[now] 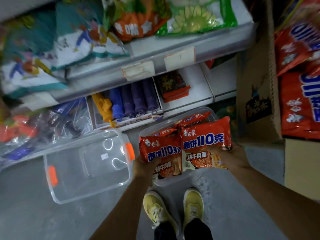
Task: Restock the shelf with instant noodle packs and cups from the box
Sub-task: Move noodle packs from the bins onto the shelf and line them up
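2 red noodle packs held side by side over the clear box (173,182) on the floor. Left hand (144,166) grips the left pack (161,149) at its lower left corner, fingers curled under, thumb on front. Right hand (230,156) grips the right pack (206,141) at its lower right edge, fingers wrapped round the side. Packs touch along their inner edges.

Box sits just in front of the bottom shelf (187,101); at least 2 more red packs (194,118) lie inside behind the held ones, exact count can't tell. Clear lid (83,168) w/ 2 orange clips lies on the floor left of the box, touching or nearly so.

Bottom shelf: 1 small stack of dark/orange packs (173,85) toward its middle, 4 blue-purple tubes (133,99) plus 1 yellow item (103,104) to the left. Upper shelf (190,49) carries blurred bags and shows 2 price tags (138,70) on its front edge. Cardboard carton (256,87) at right holds big red multipacks (297,84), approx 3 visible. 2 yellow shoes (173,210) below the box.
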Available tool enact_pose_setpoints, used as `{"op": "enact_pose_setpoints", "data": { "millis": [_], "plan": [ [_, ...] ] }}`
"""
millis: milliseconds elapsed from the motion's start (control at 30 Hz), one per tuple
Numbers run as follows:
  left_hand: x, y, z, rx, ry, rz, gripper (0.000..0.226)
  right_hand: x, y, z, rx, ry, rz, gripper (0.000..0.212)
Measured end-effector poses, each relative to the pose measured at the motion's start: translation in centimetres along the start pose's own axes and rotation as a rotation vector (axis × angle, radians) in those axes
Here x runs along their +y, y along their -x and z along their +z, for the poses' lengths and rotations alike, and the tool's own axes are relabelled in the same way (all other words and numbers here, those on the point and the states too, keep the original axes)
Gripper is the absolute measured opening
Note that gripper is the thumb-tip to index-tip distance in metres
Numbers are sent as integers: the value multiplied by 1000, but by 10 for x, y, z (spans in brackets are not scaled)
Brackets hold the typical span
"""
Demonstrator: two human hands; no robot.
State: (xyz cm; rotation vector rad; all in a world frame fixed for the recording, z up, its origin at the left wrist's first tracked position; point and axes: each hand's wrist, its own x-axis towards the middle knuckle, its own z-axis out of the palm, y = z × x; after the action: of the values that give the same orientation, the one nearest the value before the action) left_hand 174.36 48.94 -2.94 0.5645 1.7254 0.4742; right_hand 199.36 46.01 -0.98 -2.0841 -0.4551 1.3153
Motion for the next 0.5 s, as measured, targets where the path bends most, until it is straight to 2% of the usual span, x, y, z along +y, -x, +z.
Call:
{"op": "enact_pose_setpoints", "data": {
  "millis": [200,333,500],
  "plan": [
    [37,42,-33,9,15,3,26,-43,49,-2,-85,-161,22,39],
    [75,86,-61,-45,63,11,32,-86,86,-1,-236,-130,41,52],
    [118,136,-90,-103,216,102,38,-150,125,-9,-410,-77,18,68]
  ]
}}
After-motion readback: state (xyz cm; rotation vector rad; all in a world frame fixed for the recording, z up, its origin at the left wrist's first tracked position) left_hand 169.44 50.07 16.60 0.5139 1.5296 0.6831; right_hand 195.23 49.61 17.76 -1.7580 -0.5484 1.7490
